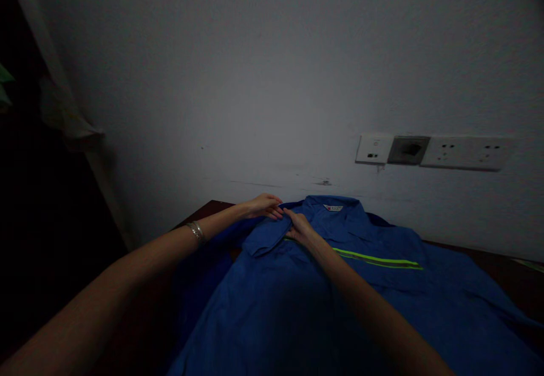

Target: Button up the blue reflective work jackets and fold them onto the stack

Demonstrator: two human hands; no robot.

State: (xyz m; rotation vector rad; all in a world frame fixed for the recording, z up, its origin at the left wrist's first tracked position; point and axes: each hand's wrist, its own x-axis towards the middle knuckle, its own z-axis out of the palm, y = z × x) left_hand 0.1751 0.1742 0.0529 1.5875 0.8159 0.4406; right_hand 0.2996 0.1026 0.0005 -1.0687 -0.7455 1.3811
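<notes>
A blue work jacket (272,285) with a yellow-green stripe (382,261) lies spread out, its collar toward the wall and a white label (333,208) inside the neck. My right hand (301,228) is closed on the cloth at the left shoulder, where the sleeve is folded over. Just beside it, my left hand (264,206) is at the shoulder's edge with its fingers stretched out and apart; a silver bracelet (196,232) circles that wrist. Darker blue cloth (199,285) shows under and left of the jacket.
The jacket rests on a dark reddish-brown table (208,210) pushed up against a pale wall (255,92). Sockets and a switch panel (463,152) are set in the wall at right. At far left is a dark area with a hanging light cloth (72,118).
</notes>
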